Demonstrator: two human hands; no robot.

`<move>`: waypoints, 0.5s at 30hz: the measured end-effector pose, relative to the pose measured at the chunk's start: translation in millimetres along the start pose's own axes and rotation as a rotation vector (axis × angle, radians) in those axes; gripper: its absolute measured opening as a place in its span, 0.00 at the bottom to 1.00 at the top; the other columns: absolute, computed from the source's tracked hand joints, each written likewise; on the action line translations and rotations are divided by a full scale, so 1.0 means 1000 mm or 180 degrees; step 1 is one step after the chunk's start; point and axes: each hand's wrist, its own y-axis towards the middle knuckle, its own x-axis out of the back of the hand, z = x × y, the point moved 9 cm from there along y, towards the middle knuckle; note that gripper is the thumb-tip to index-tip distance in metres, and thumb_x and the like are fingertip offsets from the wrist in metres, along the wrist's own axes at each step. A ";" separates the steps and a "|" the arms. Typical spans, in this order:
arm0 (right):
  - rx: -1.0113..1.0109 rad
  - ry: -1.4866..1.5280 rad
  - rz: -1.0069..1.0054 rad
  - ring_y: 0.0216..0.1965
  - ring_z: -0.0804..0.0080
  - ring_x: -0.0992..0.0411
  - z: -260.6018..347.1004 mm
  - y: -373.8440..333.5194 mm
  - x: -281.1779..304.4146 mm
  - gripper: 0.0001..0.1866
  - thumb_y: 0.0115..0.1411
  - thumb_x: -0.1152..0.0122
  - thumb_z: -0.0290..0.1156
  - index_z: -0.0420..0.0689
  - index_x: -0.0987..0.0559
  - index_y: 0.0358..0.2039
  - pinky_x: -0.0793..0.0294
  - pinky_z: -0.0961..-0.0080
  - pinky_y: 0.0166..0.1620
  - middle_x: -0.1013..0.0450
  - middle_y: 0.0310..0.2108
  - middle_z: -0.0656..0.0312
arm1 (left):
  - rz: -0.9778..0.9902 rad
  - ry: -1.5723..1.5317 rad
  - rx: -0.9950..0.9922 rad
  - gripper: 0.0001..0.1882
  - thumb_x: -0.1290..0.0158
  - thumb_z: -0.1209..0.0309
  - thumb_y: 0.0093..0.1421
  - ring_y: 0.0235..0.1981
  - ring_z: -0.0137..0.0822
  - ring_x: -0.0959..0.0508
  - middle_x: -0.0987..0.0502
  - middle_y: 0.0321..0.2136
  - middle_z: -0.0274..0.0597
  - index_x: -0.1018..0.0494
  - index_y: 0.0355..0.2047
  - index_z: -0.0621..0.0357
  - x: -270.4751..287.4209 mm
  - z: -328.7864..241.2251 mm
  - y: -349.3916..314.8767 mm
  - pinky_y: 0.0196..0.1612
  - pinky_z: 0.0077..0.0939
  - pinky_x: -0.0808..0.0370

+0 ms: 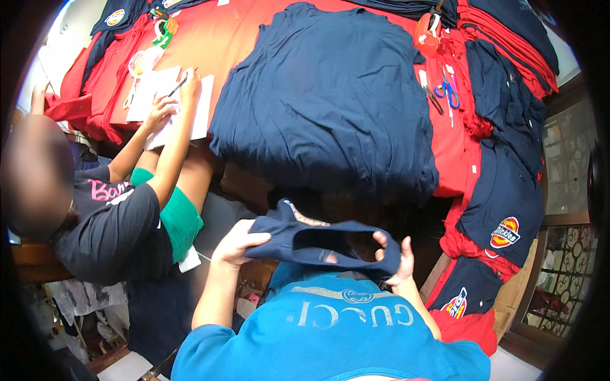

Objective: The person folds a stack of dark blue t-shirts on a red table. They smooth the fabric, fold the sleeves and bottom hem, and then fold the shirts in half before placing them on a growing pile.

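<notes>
In front of my chest I hold up a navy garment [273, 232], stretched sideways between both hands. It has an oval opening, perhaps a neckline, with a small label inside and a pale printed patch on the upper edge. My left hand [238, 244] grips its left end, thumb on top. At the other end my right hand [397, 260] has its fingers and thumb around the edge of the opening. Beyond it, a navy shirt [324, 95] lies spread on top of others on the table, its near edge hanging over.
To the left a person [114, 222] sits writing with a pen on white paper [200, 114]. Blue-handled scissors [448, 92] and small snips [432, 98] lie right of the spread shirt. Folded navy shirts [495, 209] and red shirts [502, 38] pile along the right side. A tape dispenser [427, 35] stands at the back.
</notes>
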 end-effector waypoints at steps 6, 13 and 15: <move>0.1763 -0.2247 -0.0119 0.34 0.60 0.24 0.174 0.054 -0.203 0.32 0.59 0.44 0.52 0.32 0.26 0.47 0.24 0.63 0.42 0.24 0.35 0.48 | -0.0172 0.0091 -0.2976 0.43 0.34 0.63 0.44 0.49 0.47 0.25 0.27 0.50 0.57 0.38 0.57 0.73 -0.021 -0.220 -0.022 0.52 0.39 0.27; 0.3334 -0.2008 0.0532 0.59 0.62 0.35 0.298 0.183 -0.418 0.35 0.63 0.47 0.54 0.33 0.32 0.56 0.41 0.63 0.64 0.33 0.57 0.53 | -0.0996 0.0375 -0.3719 0.16 0.48 0.74 0.55 0.36 0.35 0.21 0.22 0.39 0.43 0.26 0.44 0.64 -0.090 -0.418 0.089 0.44 0.26 0.25; 0.2769 -0.1832 0.0454 0.59 0.61 0.35 0.335 0.258 -0.371 0.33 0.64 0.47 0.53 0.35 0.30 0.56 0.41 0.62 0.64 0.32 0.57 0.53 | 0.0303 0.0615 -0.3494 0.13 0.49 0.75 0.55 0.37 0.35 0.21 0.22 0.35 0.42 0.25 0.42 0.64 -0.064 -0.438 0.204 0.44 0.28 0.24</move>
